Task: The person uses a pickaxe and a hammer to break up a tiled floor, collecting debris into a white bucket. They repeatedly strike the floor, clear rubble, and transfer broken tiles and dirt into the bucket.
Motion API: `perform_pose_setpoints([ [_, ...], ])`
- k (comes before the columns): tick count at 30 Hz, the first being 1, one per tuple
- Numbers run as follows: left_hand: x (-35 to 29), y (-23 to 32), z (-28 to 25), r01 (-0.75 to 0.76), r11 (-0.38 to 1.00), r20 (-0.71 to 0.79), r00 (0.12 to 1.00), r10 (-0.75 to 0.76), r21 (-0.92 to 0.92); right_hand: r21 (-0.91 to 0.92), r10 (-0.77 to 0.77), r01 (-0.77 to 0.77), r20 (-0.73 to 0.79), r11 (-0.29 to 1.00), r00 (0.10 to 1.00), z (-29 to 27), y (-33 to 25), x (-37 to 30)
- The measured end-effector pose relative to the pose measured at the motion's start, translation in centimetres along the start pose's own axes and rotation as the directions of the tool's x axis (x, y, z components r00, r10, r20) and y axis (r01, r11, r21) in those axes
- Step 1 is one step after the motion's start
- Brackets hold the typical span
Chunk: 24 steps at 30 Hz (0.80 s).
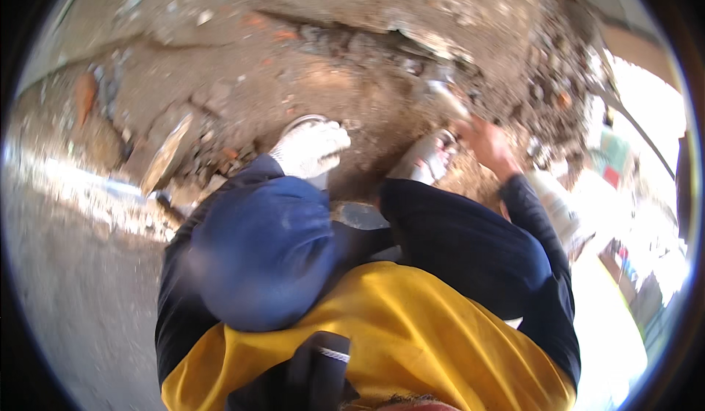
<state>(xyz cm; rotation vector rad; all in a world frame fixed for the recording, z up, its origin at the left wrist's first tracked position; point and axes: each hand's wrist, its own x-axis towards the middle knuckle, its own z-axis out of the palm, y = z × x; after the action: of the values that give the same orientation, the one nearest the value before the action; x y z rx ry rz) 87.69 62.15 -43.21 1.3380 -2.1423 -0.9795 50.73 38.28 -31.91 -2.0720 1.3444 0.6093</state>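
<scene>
My left hand (312,149), in a white knitted glove, hangs beside my left knee with its fingers loosely bent. It lies over or against a grey, round-rimmed thing (303,121), mostly hidden beneath it. My bare right hand (490,145) reaches out past my right knee, closed round the near end of a pale, elongated tool (448,100). That tool points away to the left, low over the brown soil (382,81); blur hides its exact kind. My right foot (428,158), in pale footwear, stands on the dirt between both hands.
Stones and brick bits (220,158) lie left of my left hand, near a flat slab (167,154) set at a slant. Rubble (565,81) heaps up at the far right. A whitish sack-like thing (554,205) stands beside my right forearm. Grey pavement (81,279) runs at left.
</scene>
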Motion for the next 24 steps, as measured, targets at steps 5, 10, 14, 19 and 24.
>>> perform_pose_setpoints([
  [5, -13.9, 1.2, -6.5, 0.78, 0.565, -0.481, 0.4, -0.78, -0.268, 0.232, 0.343, -0.356, 0.094, 0.905, 0.935, -0.3, 4.2, -0.4],
  [10, -18.5, 2.4, -5.4, 0.931, 0.254, -0.2, 0.205, -0.958, -0.262, 0.15, 0.123, -0.142, 0.125, 0.978, 0.984, -2.3, 2.4, 0.0],
  [14, -16.2, 1.3, -1.9, 0.87, 0.49, -0.367, 0.439, -0.821, -0.056, -0.374, -0.113, 0.179, 0.192, 0.91, 0.975, -4.8, -3.4, 0.4],
  [19, -15.3, -0.3, -2.1, 0.92, 0.385, -0.287, 0.35, -0.892, -0.075, -0.03, -0.361, 0.39, 0.319, 0.92, 0.876, -4.2, -10.7, 0.1],
  [24, -17.0, -0.5, -2.9, 0.921, 0.364, -0.163, 0.342, -0.925, -0.138, -0.248, -0.412, 0.525, 0.388, 0.814, 0.824, -1.3, -11.7, 0.7],
])
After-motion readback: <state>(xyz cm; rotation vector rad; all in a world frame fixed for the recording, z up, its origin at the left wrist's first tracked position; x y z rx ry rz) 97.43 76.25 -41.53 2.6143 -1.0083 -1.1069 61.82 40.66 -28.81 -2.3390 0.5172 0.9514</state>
